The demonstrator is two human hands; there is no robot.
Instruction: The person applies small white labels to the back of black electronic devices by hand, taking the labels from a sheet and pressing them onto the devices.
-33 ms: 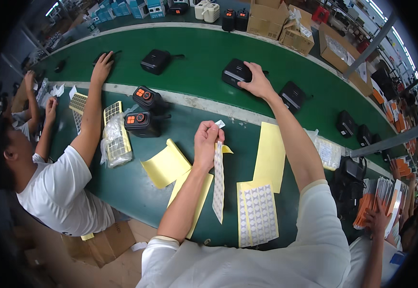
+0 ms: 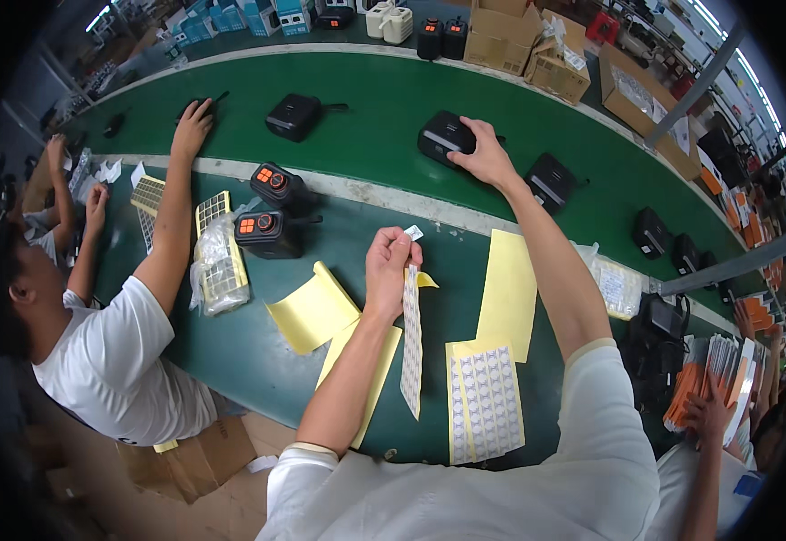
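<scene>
My left hand point(image 2: 390, 264) is raised over the green worktable and pinches a long strip of small white labels point(image 2: 411, 338) that hangs down from it; one peeled label point(image 2: 413, 233) sticks up at my fingertips. My right hand point(image 2: 485, 159) reaches out over the green conveyor belt point(image 2: 384, 99) and rests on a black box-shaped device point(image 2: 442, 135). Below my hands lie yellow backing sheets point(image 2: 506, 293) and a sheet of white labels point(image 2: 487, 401).
A person in a white shirt point(image 2: 113, 361) at my left reaches a hand point(image 2: 192, 122) onto the belt. Two black devices with orange buttons point(image 2: 269, 221) and a plastic bag point(image 2: 217, 266) lie between us. More black devices point(image 2: 551, 180) ride the belt; cardboard boxes point(image 2: 519, 45) stand beyond.
</scene>
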